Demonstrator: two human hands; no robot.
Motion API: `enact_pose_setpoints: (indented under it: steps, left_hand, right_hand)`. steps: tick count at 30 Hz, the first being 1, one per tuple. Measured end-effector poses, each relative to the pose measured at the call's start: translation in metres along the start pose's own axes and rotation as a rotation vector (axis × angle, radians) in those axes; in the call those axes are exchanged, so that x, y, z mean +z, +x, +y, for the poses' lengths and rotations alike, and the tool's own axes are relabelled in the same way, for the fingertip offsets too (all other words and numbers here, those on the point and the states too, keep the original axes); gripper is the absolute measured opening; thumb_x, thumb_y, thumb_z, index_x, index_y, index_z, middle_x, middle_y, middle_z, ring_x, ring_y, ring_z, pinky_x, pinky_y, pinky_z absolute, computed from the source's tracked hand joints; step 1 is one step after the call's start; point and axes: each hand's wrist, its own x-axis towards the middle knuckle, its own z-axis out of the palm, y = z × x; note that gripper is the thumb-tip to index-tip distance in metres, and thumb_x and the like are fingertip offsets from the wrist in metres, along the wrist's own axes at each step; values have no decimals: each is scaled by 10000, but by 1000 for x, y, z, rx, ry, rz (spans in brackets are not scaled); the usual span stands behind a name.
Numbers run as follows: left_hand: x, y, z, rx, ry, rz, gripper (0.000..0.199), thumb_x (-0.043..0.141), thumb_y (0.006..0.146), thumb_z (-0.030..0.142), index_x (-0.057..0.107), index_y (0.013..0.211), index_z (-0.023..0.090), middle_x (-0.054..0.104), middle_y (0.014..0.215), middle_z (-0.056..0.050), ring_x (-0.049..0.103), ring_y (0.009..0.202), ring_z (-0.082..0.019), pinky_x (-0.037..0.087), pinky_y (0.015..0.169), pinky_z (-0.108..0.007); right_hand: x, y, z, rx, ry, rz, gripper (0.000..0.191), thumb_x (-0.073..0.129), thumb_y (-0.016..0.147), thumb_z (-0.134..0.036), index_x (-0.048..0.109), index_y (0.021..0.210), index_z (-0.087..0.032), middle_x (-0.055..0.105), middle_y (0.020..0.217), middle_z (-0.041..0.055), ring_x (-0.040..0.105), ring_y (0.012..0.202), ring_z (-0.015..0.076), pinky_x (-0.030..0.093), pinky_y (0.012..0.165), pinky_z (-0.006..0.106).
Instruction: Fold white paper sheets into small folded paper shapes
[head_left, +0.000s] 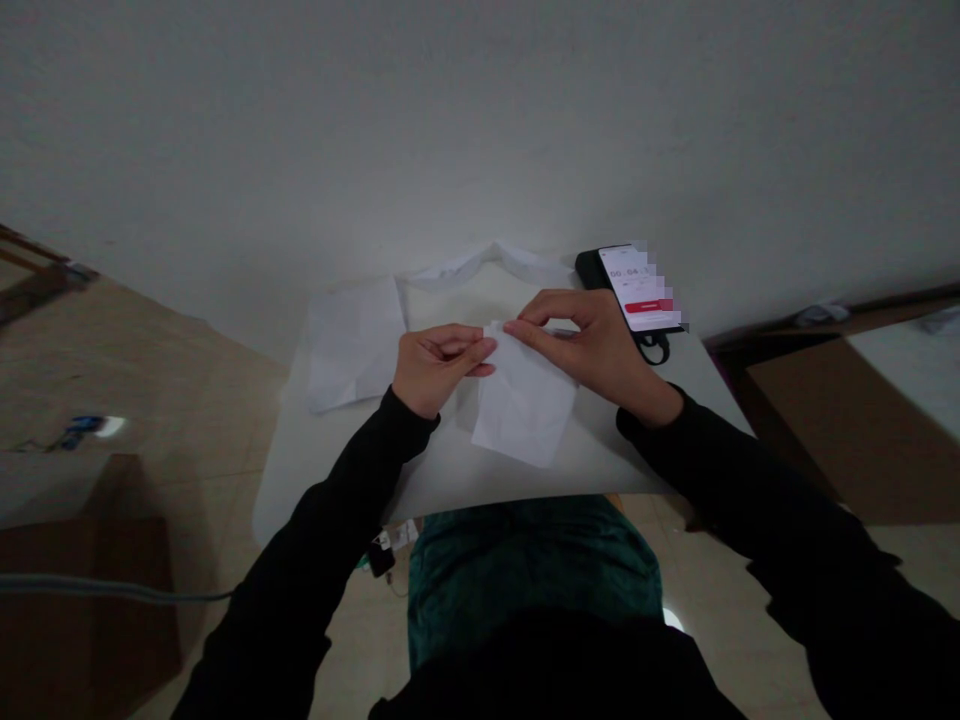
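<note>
Both hands hold one small white sheet of paper (523, 408) just above the table, close together at its upper edge. My left hand (444, 368) pinches the top left corner between thumb and fingers. My right hand (592, 345) grips the top edge a little to the right, thumb and index finger pressed together. The sheet hangs down toward me, slightly creased. To the left, another white sheet (352, 345) lies flat on the table, apart from my left hand.
The white table (322, 460) stands against a grey wall, with a folded white strip (525, 264) along its back edge. A phone (637, 290) showing a timer leans on a black object at the back right. Cardboard (862, 420) lies at the right, a brown box (82, 600) at lower left.
</note>
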Motion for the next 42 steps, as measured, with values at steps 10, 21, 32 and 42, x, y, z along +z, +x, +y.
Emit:
enact_pose_setpoints:
  steps: [10,21,32,42]
  left_hand:
    - [-2,-4,9,99,100,-46,374,784,725,497,769,866,151,708,627,-13,603,484,-93,471,364,-163]
    - [-2,2,-9,18,-41,-94,491,830,574,639,695,730,193,736,681,-10,681,558,-137,608,533,-273]
    - [-2,2,-10,-8,-78,-98,494,843,539,645,684,711,211,746,713,2,679,581,-130,610,565,-284]
    - [-1,3,-8,-25,-194,-154,389,876,571,533,706,702,208,716,658,30,659,559,-92,598,555,-225]
  right_hand:
    - [3,1,4,93,18,3,353,687,855,-467,673,659,-174,697,702,32,615,659,139,431,561,256]
    - [0,2,-3,61,94,-48,371,709,833,-495,664,647,-177,662,709,18,568,648,117,409,580,266]
    - [-1,2,-7,64,96,-66,356,696,851,-473,654,655,-179,647,711,17,567,678,123,414,595,269]
    - [-2,2,-8,49,67,-48,378,707,837,-488,640,631,-179,639,686,16,548,638,114,393,569,265]
